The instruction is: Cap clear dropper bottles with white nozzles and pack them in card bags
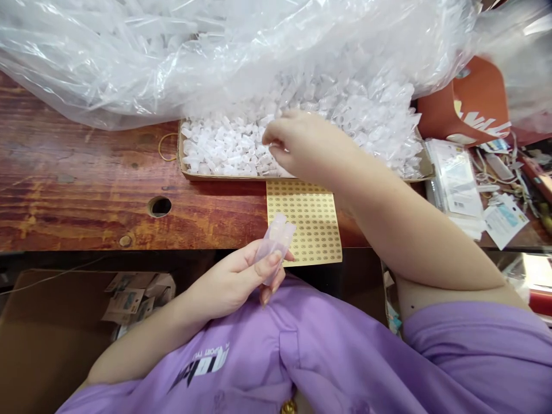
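Observation:
Between the thumb and fingers of my left hand [252, 273] is a translucent plastic piece [276, 238], tilted upward above my lap. My right hand [297, 141] reaches over a shallow cardboard tray [224, 177] heaped with small white plastic caps [228, 146]. Its fingers are bent down toward the caps; whether they pinch one is hidden. Clearer plastic pieces [383, 123] fill the tray's right side. A yellow sheet of small printed stickers [314, 224] lies partly under the tray and hangs over the table's front edge.
A large clear plastic bag [129, 63] covers the back of the wooden table [77, 184]. A round hole [159, 206] and a rubber band [166, 148] are at left. An orange container [470, 103] and packaged items [457, 178] stand at right. Below sits a cardboard box [47, 333].

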Tool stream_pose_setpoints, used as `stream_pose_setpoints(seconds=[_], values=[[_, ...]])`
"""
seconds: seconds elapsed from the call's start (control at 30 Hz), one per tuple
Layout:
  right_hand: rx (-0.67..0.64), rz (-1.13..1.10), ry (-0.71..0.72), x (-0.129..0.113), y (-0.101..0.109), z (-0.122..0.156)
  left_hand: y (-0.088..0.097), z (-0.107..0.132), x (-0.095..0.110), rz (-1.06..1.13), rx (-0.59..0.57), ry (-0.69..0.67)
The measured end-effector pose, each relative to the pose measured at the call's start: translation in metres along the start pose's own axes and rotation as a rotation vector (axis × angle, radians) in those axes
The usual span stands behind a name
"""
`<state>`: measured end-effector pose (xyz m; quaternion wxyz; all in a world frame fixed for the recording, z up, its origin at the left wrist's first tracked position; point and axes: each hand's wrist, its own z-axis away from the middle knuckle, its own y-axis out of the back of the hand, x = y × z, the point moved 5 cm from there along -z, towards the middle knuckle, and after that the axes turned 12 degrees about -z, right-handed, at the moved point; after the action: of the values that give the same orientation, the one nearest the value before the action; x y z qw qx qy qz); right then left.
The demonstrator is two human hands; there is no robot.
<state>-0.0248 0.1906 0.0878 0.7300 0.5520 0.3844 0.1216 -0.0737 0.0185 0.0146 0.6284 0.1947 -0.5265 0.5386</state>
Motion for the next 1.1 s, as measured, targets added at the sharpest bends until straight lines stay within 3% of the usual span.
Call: stream_pose_setpoints(seconds=[0.1, 0.27, 0.47, 0.67, 0.77, 0.87, 0.93, 1.03, 1.1], values=[[0.066, -0.478, 0.003, 0.008, 0.01, 0.027, -0.002, 0.0, -0.001, -0.032, -0.021, 0.008], [-0.106, -1.189, -0.071, 0.019, -0.013, 0.079, -0.005, -0.003, 0.001, -0.097, -0.061, -0.005], [0.019, -1.451, -0.215, 0.028, -0.037, 0.104, -0.011, -0.005, -0.002, -0.236, -0.046, 0.056], [-0.097, -1.599, -0.247, 0.023, -0.047, 0.114, -0.018, -0.005, -0.008, -0.368, -0.012, 0.051], [-0.134, -1.582, -0.253, 0.022, -0.048, 0.115, -0.017, -0.008, -0.007, -0.373, 0.005, 0.054], [-0.16, -1.426, -0.2, 0.025, -0.039, 0.105, -0.012, -0.008, 0.0, -0.315, 0.049, 0.031], [-0.064, -1.193, -0.159, 0.033, -0.023, 0.091, -0.011, -0.007, 0.005, -0.212, 0.056, -0.007], [0.216, -0.706, -0.125, 0.049, 0.009, 0.062, -0.012, -0.003, 0.007, -0.024, 0.032, -0.039], [0.216, -0.411, -0.115, 0.052, 0.019, 0.041, -0.013, 0.0, 0.005, 0.071, 0.011, -0.037]])
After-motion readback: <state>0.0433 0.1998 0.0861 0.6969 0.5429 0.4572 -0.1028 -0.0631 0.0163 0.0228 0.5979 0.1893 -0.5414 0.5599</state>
